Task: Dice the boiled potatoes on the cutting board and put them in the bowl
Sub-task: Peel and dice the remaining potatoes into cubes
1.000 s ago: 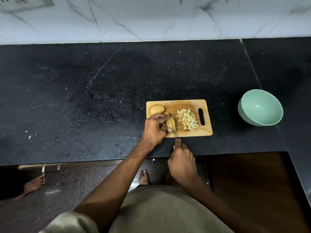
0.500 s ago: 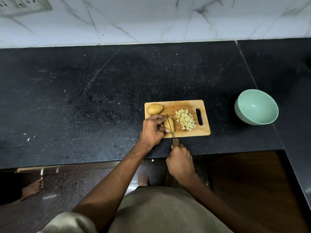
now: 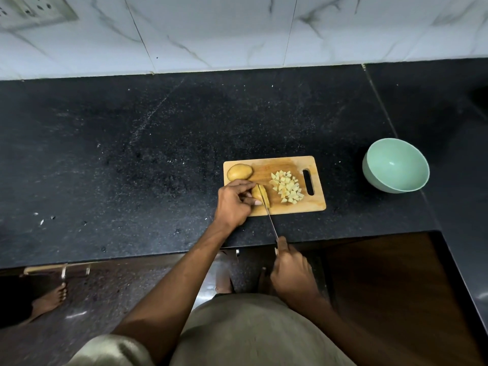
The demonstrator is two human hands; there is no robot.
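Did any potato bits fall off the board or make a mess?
No, nothing stands out. The pale diced potato pieces all sit on the wooden cutting board, and the mint green bowl stands upright.

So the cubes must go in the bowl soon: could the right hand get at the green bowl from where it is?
Probably yes. The right hand grips the knife handle, but bare counter lies between it and the green bowl; nothing stands in the way. It would likely put the knife down first.
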